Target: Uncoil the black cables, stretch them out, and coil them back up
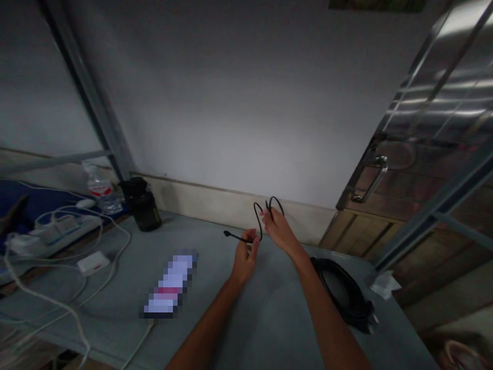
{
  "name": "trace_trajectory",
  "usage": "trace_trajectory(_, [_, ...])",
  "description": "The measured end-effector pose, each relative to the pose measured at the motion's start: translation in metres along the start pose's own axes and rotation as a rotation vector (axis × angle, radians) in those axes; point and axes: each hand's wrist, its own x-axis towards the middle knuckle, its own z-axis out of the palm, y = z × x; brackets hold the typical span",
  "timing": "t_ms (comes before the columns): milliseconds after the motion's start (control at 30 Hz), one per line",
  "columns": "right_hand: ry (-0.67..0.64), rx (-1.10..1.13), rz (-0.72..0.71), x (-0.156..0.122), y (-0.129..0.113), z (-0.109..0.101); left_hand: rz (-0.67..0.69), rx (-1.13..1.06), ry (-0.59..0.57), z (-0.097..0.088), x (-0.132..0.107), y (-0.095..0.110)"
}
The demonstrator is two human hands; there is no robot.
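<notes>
A thin black cable runs between my two hands above the grey tabletop. My left hand pinches it near one end, and the dark connector sticks out to the left. Higher and to the right, my right hand is closed on another part of the same cable, with a loop rising over the fingers. The cable's other end is hidden in or behind the right hand.
A phone with a cord plugged in lies left of my arms. Right of them rests a coiled thick black cable beside crumpled white paper. A black cup, a water bottle, a white charger and a power strip stand left.
</notes>
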Motion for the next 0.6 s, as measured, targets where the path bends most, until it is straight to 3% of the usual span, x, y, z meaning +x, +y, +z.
trace_trajectory(167, [-0.336, -0.344, -0.039, -0.013, 0.017, 0.017, -0.078, -0.077, 0.012, -0.008, 0.014, -0.024])
trace_trajectory(333, [-0.49, -0.541, -0.127, -0.018, 0.02, 0.024, -0.188, -0.163, 0.056, -0.013, 0.019, -0.042])
trace_trajectory(467, [-0.515, -0.606, -0.159, -0.022, 0.012, 0.012, -0.225, -0.244, 0.062, -0.015, 0.019, -0.036])
trace_trajectory(600, [-0.406, -0.604, -0.146, -0.024, -0.006, -0.021, -0.266, -0.343, 0.052, -0.018, 0.021, -0.021])
